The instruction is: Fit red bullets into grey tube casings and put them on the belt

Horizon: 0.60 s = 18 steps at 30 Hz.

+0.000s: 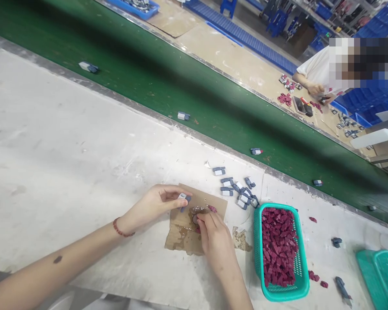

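Observation:
My left hand (160, 200) pinches a small blue-and-white plastic part (183, 197) between thumb and fingers, above the left side of a cardboard piece (218, 199). My right hand (215, 234) is over the same cardboard, its thumb and fingers pressed together at a wet, shiny patch (198, 210). What these fingertips hold, if anything, is hidden. A maroon piece (212, 209) lies just beyond the right fingers. Several similar blue-and-white parts (226, 191) are grouped to the right of the cardboard. Farther right stands a green basket (258, 254) filled with small maroon pieces (278, 245).
A green conveyor belt (142, 90) crosses behind the white table (67, 172), carrying spaced-out parts. Loose maroon and blue pieces lie right of the basket, near a second green container (380, 275). Across the belt, a person (320, 71) sits working at a bench.

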Each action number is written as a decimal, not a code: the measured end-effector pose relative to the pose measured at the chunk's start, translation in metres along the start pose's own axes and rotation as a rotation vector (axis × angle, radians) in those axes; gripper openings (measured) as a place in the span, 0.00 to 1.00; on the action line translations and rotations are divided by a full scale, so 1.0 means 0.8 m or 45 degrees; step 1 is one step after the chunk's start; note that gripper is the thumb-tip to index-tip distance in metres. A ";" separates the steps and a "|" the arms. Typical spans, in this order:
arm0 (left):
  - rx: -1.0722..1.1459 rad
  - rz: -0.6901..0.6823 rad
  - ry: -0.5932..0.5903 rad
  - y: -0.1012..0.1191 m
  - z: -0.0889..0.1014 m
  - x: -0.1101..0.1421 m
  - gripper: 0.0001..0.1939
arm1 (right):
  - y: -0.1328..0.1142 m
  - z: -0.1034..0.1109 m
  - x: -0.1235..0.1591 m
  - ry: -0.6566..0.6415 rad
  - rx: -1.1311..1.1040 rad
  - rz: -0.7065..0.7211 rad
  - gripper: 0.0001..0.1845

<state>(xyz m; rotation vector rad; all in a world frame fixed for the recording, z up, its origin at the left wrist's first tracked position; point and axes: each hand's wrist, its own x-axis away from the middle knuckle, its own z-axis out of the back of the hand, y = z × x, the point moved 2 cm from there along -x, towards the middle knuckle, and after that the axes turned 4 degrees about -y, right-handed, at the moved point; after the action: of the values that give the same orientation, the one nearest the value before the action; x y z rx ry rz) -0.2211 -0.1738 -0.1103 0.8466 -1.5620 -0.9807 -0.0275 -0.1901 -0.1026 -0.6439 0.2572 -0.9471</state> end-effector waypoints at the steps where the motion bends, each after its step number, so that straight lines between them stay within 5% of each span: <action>1: 0.041 0.008 -0.027 -0.001 -0.002 0.001 0.16 | 0.001 0.003 0.001 0.010 -0.066 -0.034 0.13; 9: 0.427 0.112 -0.275 -0.016 -0.030 0.003 0.24 | 0.022 0.022 0.008 0.344 -1.049 -0.436 0.09; 18: -0.312 -0.212 -0.393 -0.009 -0.037 0.013 0.10 | 0.010 0.025 0.001 0.411 -1.186 -0.356 0.06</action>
<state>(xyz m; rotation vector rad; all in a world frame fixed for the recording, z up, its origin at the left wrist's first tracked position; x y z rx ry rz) -0.1937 -0.1909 -0.1097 0.6829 -1.6016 -1.4466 -0.0123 -0.1796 -0.0913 -1.4024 0.9452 -1.1876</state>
